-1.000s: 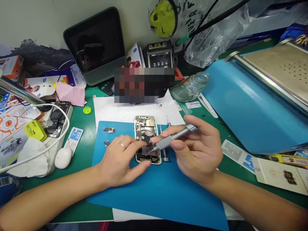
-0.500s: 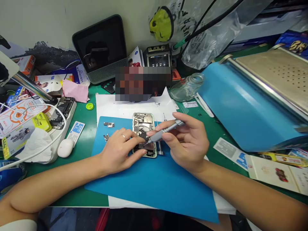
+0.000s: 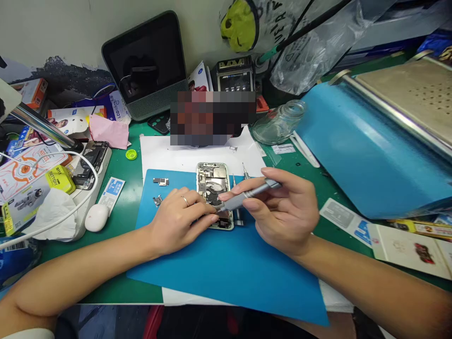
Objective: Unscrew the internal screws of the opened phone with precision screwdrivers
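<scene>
An opened smartphone (image 3: pixel 214 181) with its inner parts bare lies on a blue mat (image 3: pixel 226 268). My right hand (image 3: pixel 289 214) grips a grey screwdriver (image 3: pixel 235 201), slanted down to the left over the phone's lower half. At the phone's lower left, my left hand (image 3: pixel 180 214) has its fingertips drawn together by the driver's tip. The fingers hide the tip and whatever is between them. Small phone parts (image 3: pixel 161 181) lie on the mat to the left. More slim screwdrivers (image 3: pixel 245 170) lie just right of the phone, partly covered by my right hand.
Behind the mat are white paper (image 3: pixel 158 153), a glass jar (image 3: pixel 282 123) and a tilted smart display (image 3: pixel 146 63). A blue-sided machine (image 3: pixel 339 155) stands at right. At left are another opened phone (image 3: pixel 92 165), a white earbud case (image 3: pixel 96 217) and a looping white cable (image 3: pixel 95 181).
The screwdriver's tip has gone behind my left fingertips, whose thumb and index finger are closer together. The whole view has shifted slightly.
</scene>
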A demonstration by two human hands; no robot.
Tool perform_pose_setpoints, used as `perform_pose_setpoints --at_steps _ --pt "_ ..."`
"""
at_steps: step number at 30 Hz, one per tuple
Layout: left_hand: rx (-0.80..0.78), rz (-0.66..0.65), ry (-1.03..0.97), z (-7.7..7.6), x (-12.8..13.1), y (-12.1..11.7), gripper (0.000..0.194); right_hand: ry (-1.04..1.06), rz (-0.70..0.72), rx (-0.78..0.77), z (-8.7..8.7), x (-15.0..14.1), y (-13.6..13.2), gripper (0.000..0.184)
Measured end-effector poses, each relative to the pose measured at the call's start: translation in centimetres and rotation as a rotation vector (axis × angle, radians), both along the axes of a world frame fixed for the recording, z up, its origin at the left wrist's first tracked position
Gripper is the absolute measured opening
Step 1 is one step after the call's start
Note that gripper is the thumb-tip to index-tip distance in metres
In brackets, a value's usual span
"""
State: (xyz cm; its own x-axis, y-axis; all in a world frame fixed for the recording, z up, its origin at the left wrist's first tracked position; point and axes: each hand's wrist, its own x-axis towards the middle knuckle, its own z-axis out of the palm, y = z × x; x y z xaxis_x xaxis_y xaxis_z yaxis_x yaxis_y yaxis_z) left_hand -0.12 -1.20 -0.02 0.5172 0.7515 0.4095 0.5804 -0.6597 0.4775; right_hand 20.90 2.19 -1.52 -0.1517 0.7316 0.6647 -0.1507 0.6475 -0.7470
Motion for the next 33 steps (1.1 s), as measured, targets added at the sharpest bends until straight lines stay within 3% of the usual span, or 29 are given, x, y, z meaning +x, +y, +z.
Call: perform_pose_setpoints --at_steps 11,21,33 --pt "-0.027 0.001 -0.026 -0.05 -0.06 0.03 0.028 0.006 0.032 -0.009 0.11 0.04 0.05 0.052" --pt "-0.023 -0.01 -0.047 -0.07 -0.13 0.06 0.029 -0.041 0.107 0.036 -0.31 0.03 -0.05 0.077" --pt "-0.108 -0.002 -0.094 -0.02 -0.18 0.18 0.027 -0.043 0.054 0.04 0.01 0.17 0.1 0.079"
